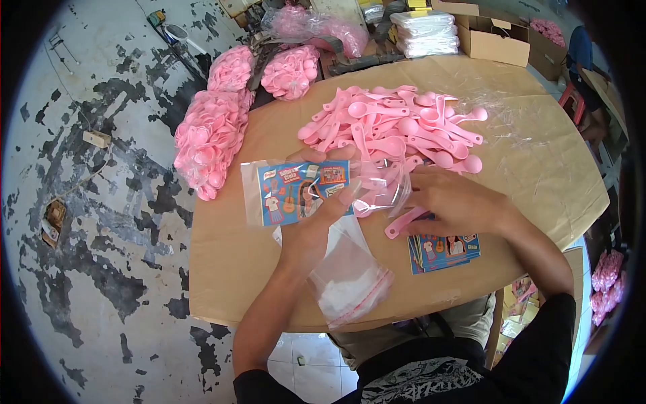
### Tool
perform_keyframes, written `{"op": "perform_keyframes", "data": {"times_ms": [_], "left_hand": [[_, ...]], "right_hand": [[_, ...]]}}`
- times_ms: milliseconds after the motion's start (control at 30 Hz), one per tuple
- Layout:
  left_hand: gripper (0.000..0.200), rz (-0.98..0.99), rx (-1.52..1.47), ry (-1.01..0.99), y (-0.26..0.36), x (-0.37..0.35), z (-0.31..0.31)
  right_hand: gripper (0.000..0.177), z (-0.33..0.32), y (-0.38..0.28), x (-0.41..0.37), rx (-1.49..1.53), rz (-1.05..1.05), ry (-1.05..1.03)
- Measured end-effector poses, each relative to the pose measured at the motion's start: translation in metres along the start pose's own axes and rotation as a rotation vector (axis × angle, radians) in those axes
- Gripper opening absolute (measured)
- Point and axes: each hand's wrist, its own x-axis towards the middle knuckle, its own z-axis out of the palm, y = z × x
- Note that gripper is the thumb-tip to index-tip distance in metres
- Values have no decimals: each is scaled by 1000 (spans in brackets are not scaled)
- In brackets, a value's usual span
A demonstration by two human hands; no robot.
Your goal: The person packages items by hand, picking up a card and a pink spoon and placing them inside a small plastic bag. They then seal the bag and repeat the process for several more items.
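From where I stand there is one view, from a camera worn on the person's head. It looks forward and steeply down over the near edge of the desk (235, 283), close enough that the desk fills the middle of the frame from near edge to far edge. The left hand (316, 222), pinching a clear bag (250, 202), and the right hand (457, 202) sit at the centre. The black shirt (417, 377) shows just under the lens. The lens is a wide fisheye. Its corners go dark and round, the floor (101, 269) curves along the desk's left edge, and the cardboard boxes (491, 40) past the far edge look small.
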Motion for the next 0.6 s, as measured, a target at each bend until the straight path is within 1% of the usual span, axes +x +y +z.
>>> {"op": "perform_keyframes", "data": {"times_ms": [100,200,300,400,500,600], "left_hand": [[44,46,76,-12,-7,1,-1],[43,33,59,16,-8,0,0],[42,26,11,73,-3,3,-5],[41,42,-1,87,2,7,-8],[42,44,22,77,6,8,-7],[41,42,-29,59,7,7,-7]], "right_hand": [[24,17,1,3,-27,7,20],[24,20,-6,5,-268,63,85],[25,3,-13,9,-243,244,95],[24,8,0,5,-264,215,330],[25,0,1,4,-208,270,262],[25,-2,4,3,-177,222,237]]}}
